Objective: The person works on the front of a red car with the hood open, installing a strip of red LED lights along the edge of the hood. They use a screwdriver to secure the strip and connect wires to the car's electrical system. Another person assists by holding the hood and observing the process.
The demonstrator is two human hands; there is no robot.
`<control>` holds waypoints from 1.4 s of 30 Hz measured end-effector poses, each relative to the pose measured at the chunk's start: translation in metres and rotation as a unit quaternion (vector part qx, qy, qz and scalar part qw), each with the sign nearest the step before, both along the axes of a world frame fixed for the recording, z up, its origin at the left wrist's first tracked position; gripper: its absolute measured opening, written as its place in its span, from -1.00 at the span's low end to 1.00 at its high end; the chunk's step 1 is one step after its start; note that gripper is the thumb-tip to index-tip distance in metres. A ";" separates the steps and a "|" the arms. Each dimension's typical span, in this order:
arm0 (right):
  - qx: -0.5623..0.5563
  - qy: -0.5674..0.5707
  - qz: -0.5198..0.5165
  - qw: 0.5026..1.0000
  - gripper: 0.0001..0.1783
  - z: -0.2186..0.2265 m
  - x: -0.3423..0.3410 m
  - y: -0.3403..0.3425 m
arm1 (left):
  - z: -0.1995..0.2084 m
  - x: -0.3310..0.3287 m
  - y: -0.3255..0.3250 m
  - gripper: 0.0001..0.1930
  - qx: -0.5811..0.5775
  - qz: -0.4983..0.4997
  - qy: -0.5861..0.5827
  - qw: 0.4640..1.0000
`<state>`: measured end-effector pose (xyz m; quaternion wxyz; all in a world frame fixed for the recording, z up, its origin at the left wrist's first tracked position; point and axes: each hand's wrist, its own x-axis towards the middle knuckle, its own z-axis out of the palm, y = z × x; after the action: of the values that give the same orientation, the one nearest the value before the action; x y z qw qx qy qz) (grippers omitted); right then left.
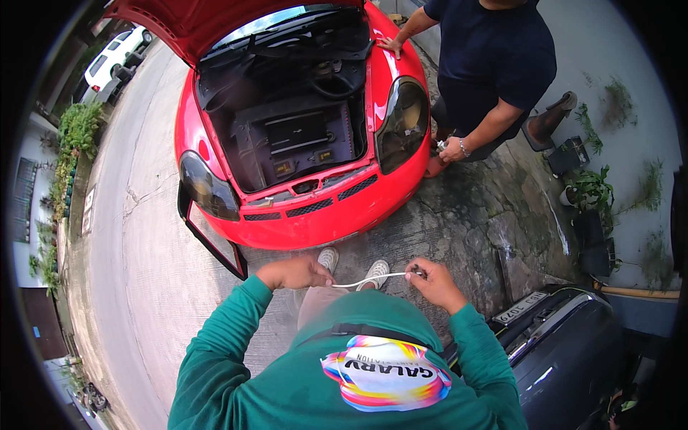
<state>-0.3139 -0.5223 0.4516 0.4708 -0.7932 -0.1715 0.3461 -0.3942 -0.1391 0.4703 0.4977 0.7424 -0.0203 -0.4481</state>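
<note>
A thin white cable (369, 280) spans the gap between my two hands in front of my waist, bowed slightly. My left hand (295, 273) pinches it at one end, fingers closed. At the other end my right hand (436, 285) is closed around the cable, where a small dark end piece (418, 271) shows between the fingers; its kind is too small to tell. Ahead of me stands a red car (308, 229) with its hood (186, 25) raised. Inside the front compartment lie a black finned amplifier-like box (295, 131) and two smaller boxes.
A co-worker in a dark shirt (494, 57) stands at the car's right, one hand (390, 46) on the fender, the other (453, 149) holding something small. A black frame-like panel (211, 240) leans by the left headlight. A dark car (573, 358) is behind right; potted plants (591, 190) line the wall.
</note>
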 end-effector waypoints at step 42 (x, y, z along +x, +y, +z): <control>0.124 0.002 -0.008 0.992 -0.62 0.100 0.017 0.029 | 0.085 0.030 -0.059 -0.77 -0.044 0.114 -0.199 0.972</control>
<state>-0.2968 -0.4930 0.5518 0.5684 -0.7292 -0.2059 0.3206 -0.3641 -0.1984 0.5551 0.5634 0.7916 -0.0540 -0.2302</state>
